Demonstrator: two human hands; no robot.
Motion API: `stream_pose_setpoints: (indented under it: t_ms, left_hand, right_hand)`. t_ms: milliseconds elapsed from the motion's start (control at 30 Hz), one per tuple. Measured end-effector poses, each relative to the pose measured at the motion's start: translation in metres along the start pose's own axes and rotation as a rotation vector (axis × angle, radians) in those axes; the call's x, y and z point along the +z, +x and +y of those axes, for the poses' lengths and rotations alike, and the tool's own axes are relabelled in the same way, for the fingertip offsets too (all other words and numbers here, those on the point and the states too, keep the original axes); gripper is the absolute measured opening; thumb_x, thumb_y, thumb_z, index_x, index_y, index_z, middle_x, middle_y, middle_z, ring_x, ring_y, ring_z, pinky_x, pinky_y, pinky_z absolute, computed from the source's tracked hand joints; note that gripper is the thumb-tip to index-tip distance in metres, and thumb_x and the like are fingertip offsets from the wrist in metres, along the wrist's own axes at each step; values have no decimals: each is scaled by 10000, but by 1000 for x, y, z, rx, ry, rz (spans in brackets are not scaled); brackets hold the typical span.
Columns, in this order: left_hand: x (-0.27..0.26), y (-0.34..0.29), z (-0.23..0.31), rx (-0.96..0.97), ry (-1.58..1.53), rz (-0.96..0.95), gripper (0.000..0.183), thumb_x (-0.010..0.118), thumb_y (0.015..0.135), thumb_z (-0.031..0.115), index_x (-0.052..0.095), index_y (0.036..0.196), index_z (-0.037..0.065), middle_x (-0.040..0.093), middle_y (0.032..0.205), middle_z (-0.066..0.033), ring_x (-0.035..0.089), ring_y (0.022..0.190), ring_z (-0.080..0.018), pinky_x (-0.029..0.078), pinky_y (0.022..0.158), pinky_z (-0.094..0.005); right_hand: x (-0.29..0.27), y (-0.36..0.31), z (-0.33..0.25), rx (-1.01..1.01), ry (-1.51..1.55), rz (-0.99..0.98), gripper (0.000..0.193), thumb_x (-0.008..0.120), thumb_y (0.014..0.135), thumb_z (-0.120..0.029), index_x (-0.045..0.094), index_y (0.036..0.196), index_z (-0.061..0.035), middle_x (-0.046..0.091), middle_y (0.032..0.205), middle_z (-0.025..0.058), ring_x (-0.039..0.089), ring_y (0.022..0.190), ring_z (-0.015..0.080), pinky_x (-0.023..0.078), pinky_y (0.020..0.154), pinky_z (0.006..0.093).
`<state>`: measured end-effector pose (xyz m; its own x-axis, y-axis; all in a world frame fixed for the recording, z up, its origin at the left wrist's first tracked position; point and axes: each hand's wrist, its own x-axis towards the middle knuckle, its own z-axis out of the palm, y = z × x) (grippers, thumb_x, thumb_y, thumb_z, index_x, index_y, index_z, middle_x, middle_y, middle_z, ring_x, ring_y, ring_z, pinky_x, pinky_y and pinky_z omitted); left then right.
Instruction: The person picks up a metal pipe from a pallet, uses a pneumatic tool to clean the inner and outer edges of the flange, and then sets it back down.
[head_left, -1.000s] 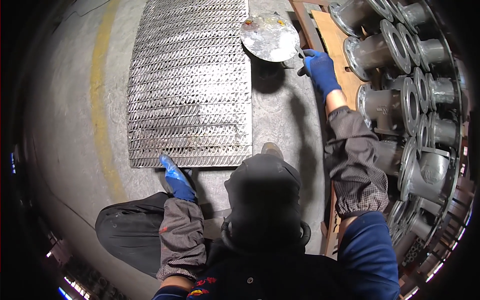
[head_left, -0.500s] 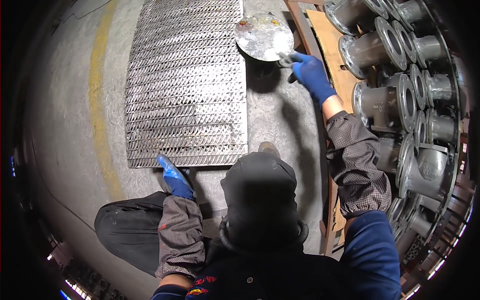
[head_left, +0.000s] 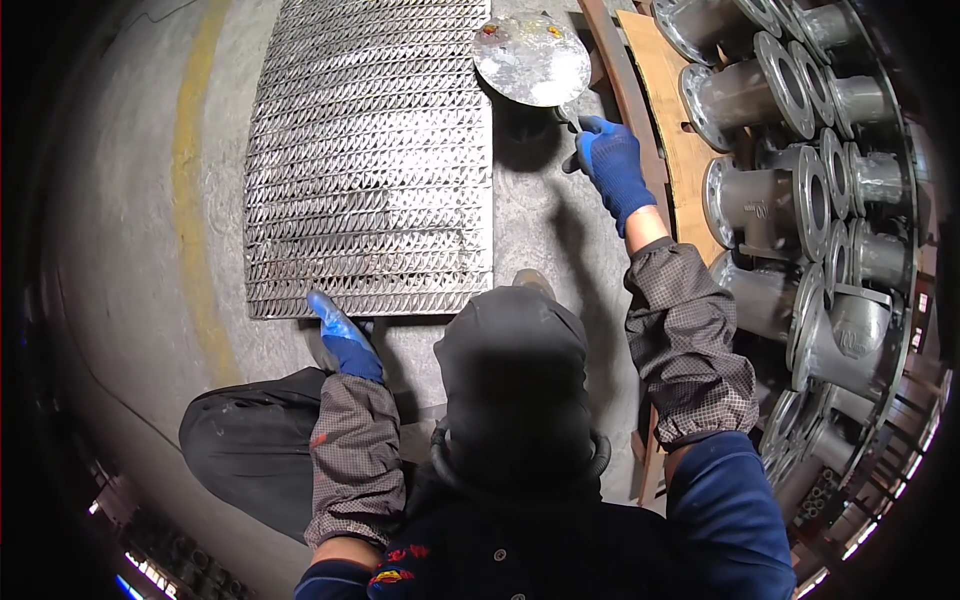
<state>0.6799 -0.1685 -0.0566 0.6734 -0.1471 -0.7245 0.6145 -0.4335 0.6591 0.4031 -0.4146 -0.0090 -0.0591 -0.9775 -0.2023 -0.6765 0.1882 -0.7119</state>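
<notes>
My gloved left hand point(head_left: 345, 340) is at the near edge of a long metal grating panel point(head_left: 370, 170) with rows of slanted openings. Its thumb lies over the edge, and the fingers are hidden below. Beyond the panel's right side, a round silvery metal plate point(head_left: 532, 62) sits above the floor, with reddish and yellow marks on top. My gloved right hand point(head_left: 610, 165) is just below the plate's near right rim. Its fingers are curled at a small dark grey piece point(head_left: 566, 117) that I cannot make out.
Several grey flanged pipe fittings point(head_left: 765, 205) are stacked at the right, beside a wooden board point(head_left: 665, 130) and a rusty metal beam point(head_left: 635, 95). A yellow line point(head_left: 190, 170) runs along the concrete floor at the left. A dark-capped head covers the lower middle.
The whole view has shifted slightly. My right hand has drawn back a little from the round plate, its wrist coming left. My left hand stays at the panel's edge.
</notes>
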Motion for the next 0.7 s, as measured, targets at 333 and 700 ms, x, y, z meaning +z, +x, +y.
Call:
stream_pose_setpoints:
  t_ms: [333, 700]
  left_hand:
    - [-7, 7, -2, -20, 6, -153, 889, 408, 785, 744, 355, 1377, 82, 486, 1291, -113, 491, 1078, -249, 401, 936, -390]
    - [-2, -18, 11, -8, -40, -135, 769, 419, 831, 680, 473, 1268, 49, 594, 1096, -84, 587, 830, -176, 517, 683, -268]
  right_hand:
    - [12, -17, -28, -10, -23, 21, 393, 458, 738, -56, 615, 1092, 11, 653, 821, 239, 668, 698, 265, 515, 714, 333]
    - [-11, 22, -34, -38, -20, -16, 284, 545, 749, -141, 683, 960, -11, 668, 786, 198, 668, 717, 251, 513, 636, 326]
